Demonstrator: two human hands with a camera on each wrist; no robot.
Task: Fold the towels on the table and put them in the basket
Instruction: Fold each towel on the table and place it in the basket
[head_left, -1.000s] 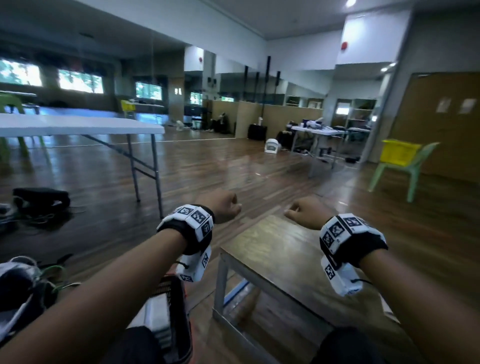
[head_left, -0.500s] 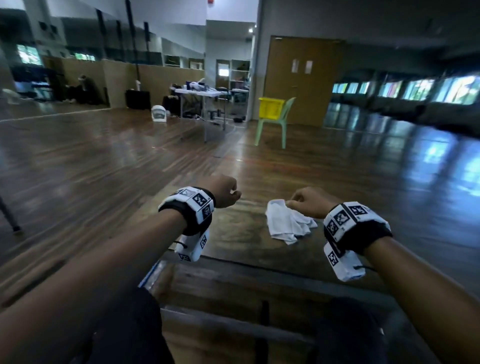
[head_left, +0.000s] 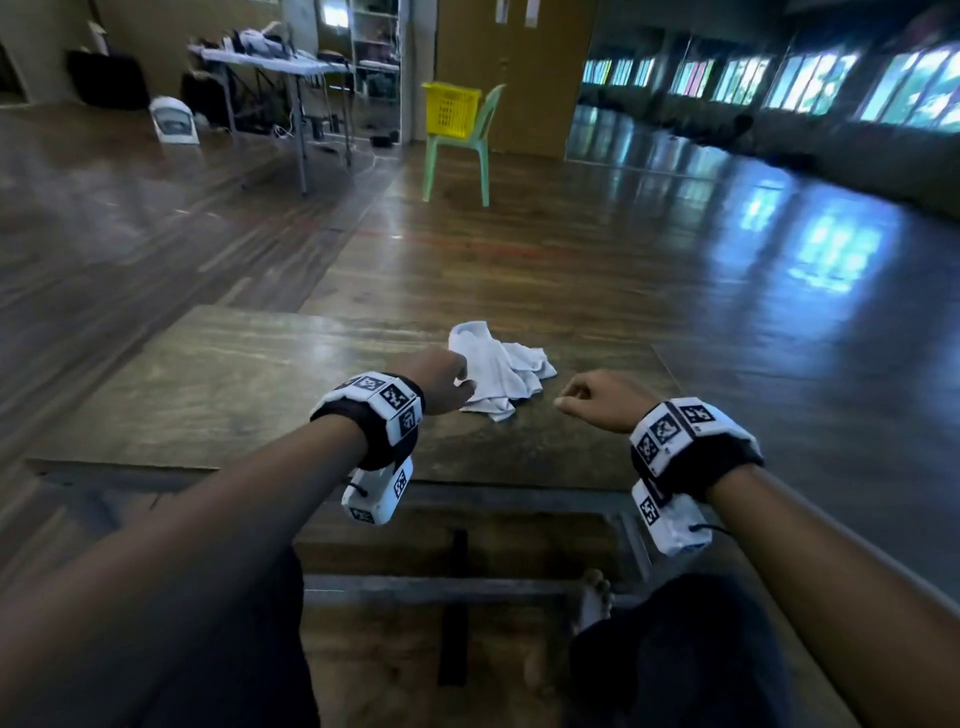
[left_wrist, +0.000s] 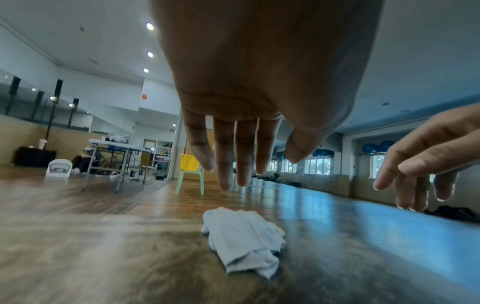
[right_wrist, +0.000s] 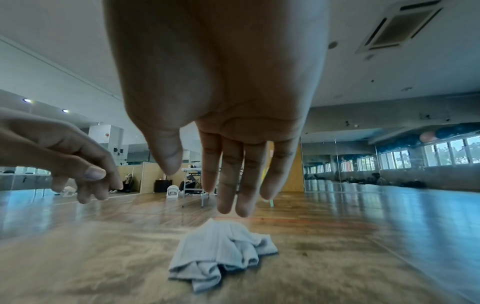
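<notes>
A crumpled white towel (head_left: 501, 369) lies on the low wooden table (head_left: 208, 395). My left hand (head_left: 441, 382) hovers at the towel's near left edge, and in the head view I cannot tell whether it touches the cloth. My right hand (head_left: 597, 400) hangs over the table just right of the towel, apart from it. In the wrist views the towel (left_wrist: 241, 242) (right_wrist: 221, 251) lies below and ahead of each hand. The left hand (left_wrist: 249, 168) and right hand (right_wrist: 207, 185) both let their fingers hang down relaxed, holding nothing. A yellow basket (head_left: 451, 109) stands on a green chair across the room.
The green chair (head_left: 460, 150) stands on the wooden floor well beyond the table. A folding table (head_left: 270, 62) with clutter and a small white appliance (head_left: 174, 122) are at the back left. My knees and a bare foot (head_left: 592, 603) are under the table's near edge.
The view has swung right and down, bringing the towel and table into sight. Both hands have come lower, the left one now at the towel's edge, the right one drawn off to its right.
</notes>
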